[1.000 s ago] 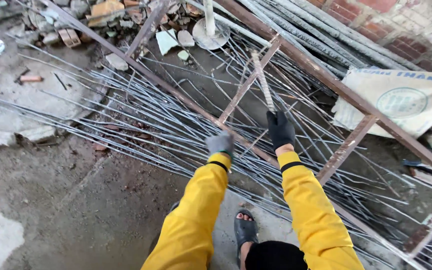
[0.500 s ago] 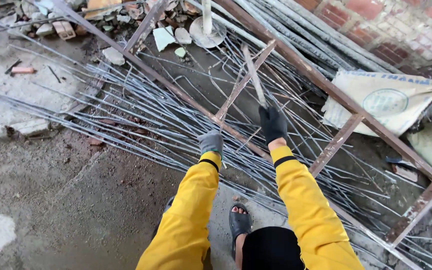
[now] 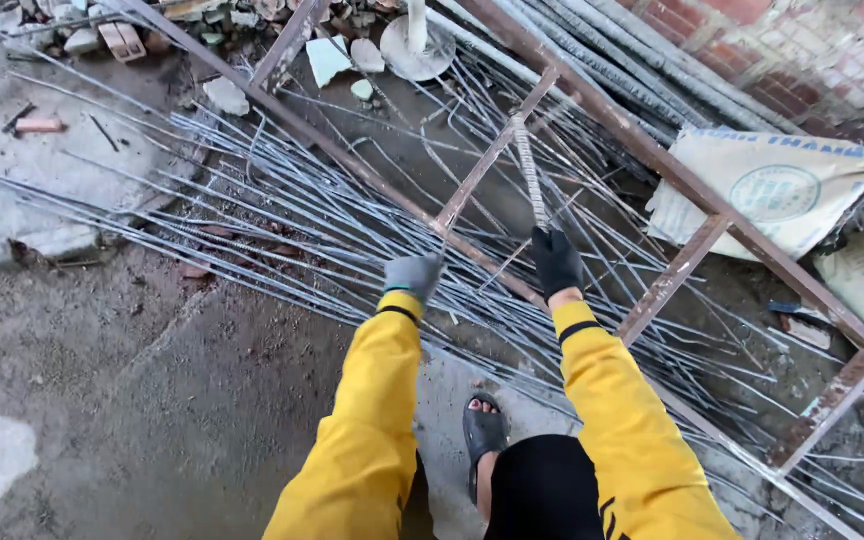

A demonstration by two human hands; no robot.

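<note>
Across the rebar pile [image 3: 252, 200], a rusty frame [image 3: 672, 170] lies.

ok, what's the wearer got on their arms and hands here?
Both arms are in bright yellow long sleeves with a thin black band near each cuff. The left hand wears a grey work glove, the right hand a black one. Gloves cover the fingers fully; no markings can be made out on them.

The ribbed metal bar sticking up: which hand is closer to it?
Right. The right hand has its grip shut around the ribbed bar at its lower end. The left hand is apart, off to the bar's left.
</note>
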